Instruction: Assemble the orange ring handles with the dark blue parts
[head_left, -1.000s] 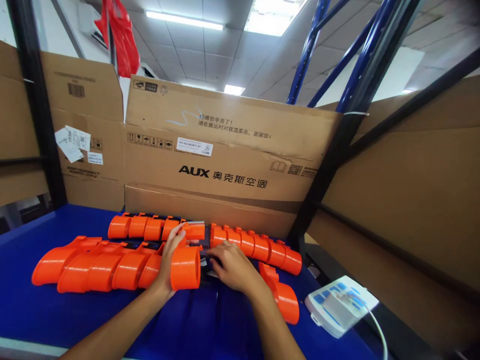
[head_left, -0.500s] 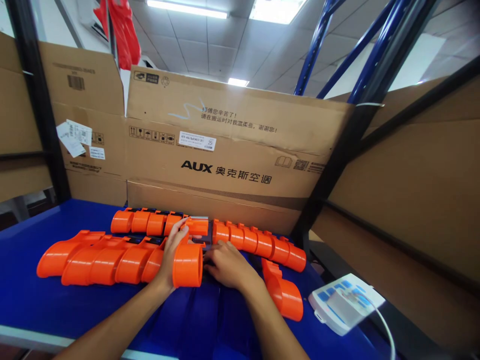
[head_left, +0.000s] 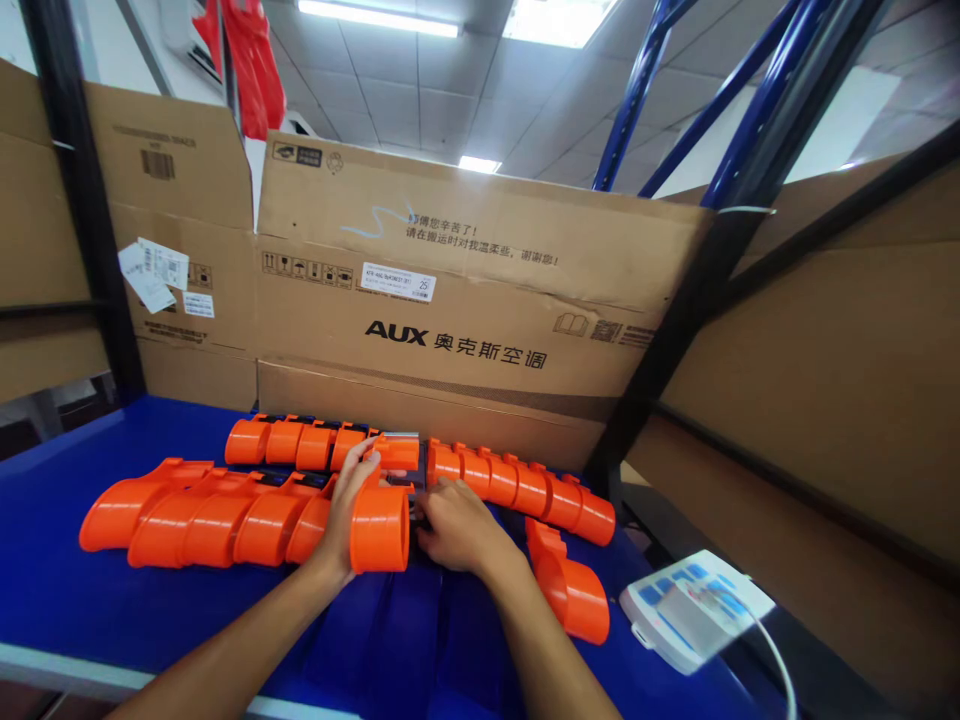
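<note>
My left hand (head_left: 343,522) is closed around an orange plastic ring-shaped part (head_left: 379,530), whose round opening faces right. Just right of it, my right hand (head_left: 456,522) is curled with its fingers bent inward near the part's edge; what those fingers hold, if anything, is hidden. Left of my left hand runs a front row of orange ring-shaped parts (head_left: 206,530). Behind the hands stand a back-left row (head_left: 283,443) and a back-right row (head_left: 517,485) of similar parts. One more orange part (head_left: 574,595) lies right of my right forearm.
A blue surface (head_left: 45,550) carries everything. At the right lies a white and blue power strip (head_left: 697,610) with a plugged-in adapter and a white cable. Cardboard panels (head_left: 465,310) wall the back and sides, with a dark post (head_left: 667,330) at the right.
Little differs: the whole view has shifted slightly, and both hands keep nearly the same pose beside the orange part.
</note>
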